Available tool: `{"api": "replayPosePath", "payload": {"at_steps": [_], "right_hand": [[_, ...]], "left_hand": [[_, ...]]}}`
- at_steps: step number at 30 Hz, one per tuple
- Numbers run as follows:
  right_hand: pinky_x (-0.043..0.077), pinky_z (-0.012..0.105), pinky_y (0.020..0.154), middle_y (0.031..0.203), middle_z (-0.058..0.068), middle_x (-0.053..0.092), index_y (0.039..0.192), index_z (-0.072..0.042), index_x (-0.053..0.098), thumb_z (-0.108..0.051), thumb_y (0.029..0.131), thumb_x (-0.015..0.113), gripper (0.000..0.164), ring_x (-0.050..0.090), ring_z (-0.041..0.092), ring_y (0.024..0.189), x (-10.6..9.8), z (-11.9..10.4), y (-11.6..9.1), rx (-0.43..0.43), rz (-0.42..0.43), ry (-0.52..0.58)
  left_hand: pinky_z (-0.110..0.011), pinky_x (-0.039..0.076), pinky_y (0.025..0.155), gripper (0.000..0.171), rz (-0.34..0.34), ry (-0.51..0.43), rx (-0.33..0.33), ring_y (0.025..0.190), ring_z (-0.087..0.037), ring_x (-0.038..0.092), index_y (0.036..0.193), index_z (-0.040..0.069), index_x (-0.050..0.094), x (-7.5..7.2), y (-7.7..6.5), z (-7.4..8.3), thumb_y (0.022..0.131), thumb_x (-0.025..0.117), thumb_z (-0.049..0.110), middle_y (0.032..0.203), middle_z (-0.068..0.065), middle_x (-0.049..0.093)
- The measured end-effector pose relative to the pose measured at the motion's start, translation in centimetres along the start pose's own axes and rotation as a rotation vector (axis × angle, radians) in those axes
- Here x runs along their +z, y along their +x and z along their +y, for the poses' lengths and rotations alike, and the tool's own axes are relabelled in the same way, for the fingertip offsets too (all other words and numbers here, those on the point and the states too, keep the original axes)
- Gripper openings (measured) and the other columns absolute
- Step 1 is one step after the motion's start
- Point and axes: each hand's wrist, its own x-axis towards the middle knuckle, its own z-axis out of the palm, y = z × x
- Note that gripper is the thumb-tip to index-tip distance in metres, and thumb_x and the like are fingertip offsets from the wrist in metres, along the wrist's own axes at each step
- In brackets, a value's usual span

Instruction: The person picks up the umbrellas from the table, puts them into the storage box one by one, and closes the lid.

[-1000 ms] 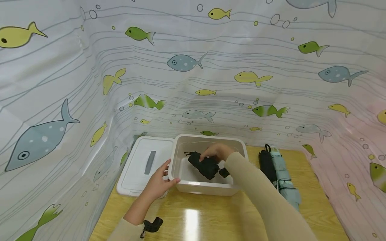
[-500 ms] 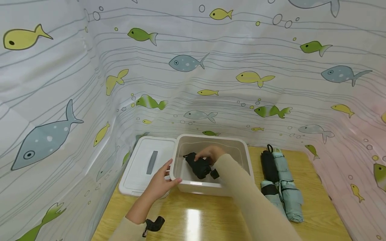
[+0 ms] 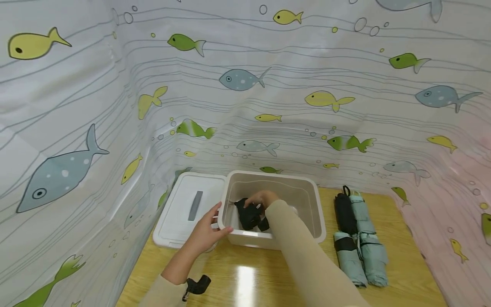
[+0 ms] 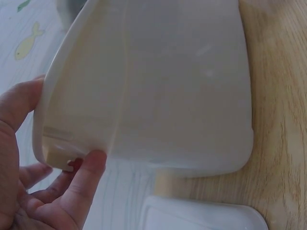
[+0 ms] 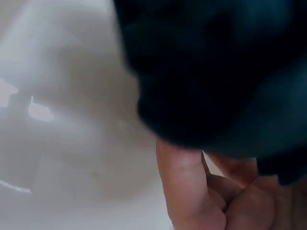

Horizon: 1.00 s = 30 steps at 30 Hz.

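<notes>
Black bundle [image 3: 246,216], down inside the pale bin [image 3: 258,241], and the right hand [image 3: 264,198] has it: fingers curled onto it from above, clamped on the cloth. Over to the right wrist view, where the bundle looks dark blue-green and blurred, with a fingertip against its underside and the bin's glossy floor beside it. Is it resting on that floor or lifted clear? I cannot tell from these angles. It lies toward the left end of the bin.

And the left hand [image 3: 207,232]! That one grips the bin's near left corner, thumb at the front edge, fingers along the left side, with the wall pinched between them. A black camera [image 3: 198,285] sits on that wrist, at the cream sleeve.

Moving out, just left of the bin lies the white lid [image 3: 177,213], its grey handle [image 3: 195,206] facing up. Away on the right, four rolled bundles in a two-by-two block: a second black one [image 3: 345,214] at the back left, and three pale blue-green rolls [image 3: 374,261] filling the other spots, all on the wooden worktop [image 3: 224,294]. Behind everything, a fish-print sheet [image 3: 238,55] wraps the scene on three sides.
</notes>
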Motion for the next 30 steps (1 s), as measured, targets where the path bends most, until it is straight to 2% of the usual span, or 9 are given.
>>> {"api": "replayPosePath", "payload": {"at_steps": [6,10,15,22,30], "right_hand": [[0.06,0.037,0.075,0.1,0.02,0.065,0.122,0.008,0.056,-0.028,0.086,0.072,0.053,0.066,0.029,0.08,-0.3,1.0,0.9,0.026,-0.026,0.037],[0.06,0.039,0.076,0.101,0.019,0.065,0.115,0.006,0.059,-0.025,0.085,0.072,0.045,0.067,0.029,0.082,-0.2,1.2,1.3,0.019,-0.027,0.079],[0.06,0.039,0.081,0.105,0.021,0.065,0.114,0.007,0.06,-0.024,0.085,0.074,0.045,0.067,0.031,0.086,0.6,0.8,1.9,-0.002,0.002,0.101],[0.059,0.038,0.082,0.099,0.023,0.067,0.121,0.01,0.058,-0.024,0.086,0.078,0.052,0.069,0.029,0.079,1.8,1.0,2.5,-0.013,0.059,0.027],[0.058,0.037,0.085,0.112,0.024,0.065,0.123,0.009,0.057,-0.024,0.09,0.075,0.05,0.07,0.031,0.09,2.3,0.7,3.1,-0.025,0.028,-0.038]], "left_hand": [[-0.039,0.058,0.089,0.096,-0.006,-0.008,-0.011,0.125,-0.037,0.054,0.159,0.014,0.03,0.4,0.0,0.0,0.082,0.085,0.032,0.141,-0.019,0.049],[-0.039,0.058,0.088,0.096,-0.005,-0.007,-0.006,0.124,-0.037,0.054,0.159,0.014,0.03,0.4,0.0,-0.1,0.082,0.085,0.032,0.141,-0.019,0.05],[-0.04,0.058,0.088,0.094,0.01,-0.003,-0.009,0.123,-0.036,0.055,0.158,0.015,0.031,0.3,0.0,-0.1,0.082,0.085,0.029,0.139,-0.017,0.051],[-0.039,0.058,0.088,0.094,0.001,-0.005,-0.008,0.124,-0.037,0.054,0.158,0.015,0.031,0.4,0.1,-0.4,0.082,0.085,0.028,0.141,-0.019,0.049],[-0.041,0.058,0.089,0.095,0.008,0.007,-0.015,0.125,-0.038,0.053,0.158,0.016,0.031,0.1,0.2,-0.2,0.082,0.085,0.03,0.143,-0.02,0.047]]}}
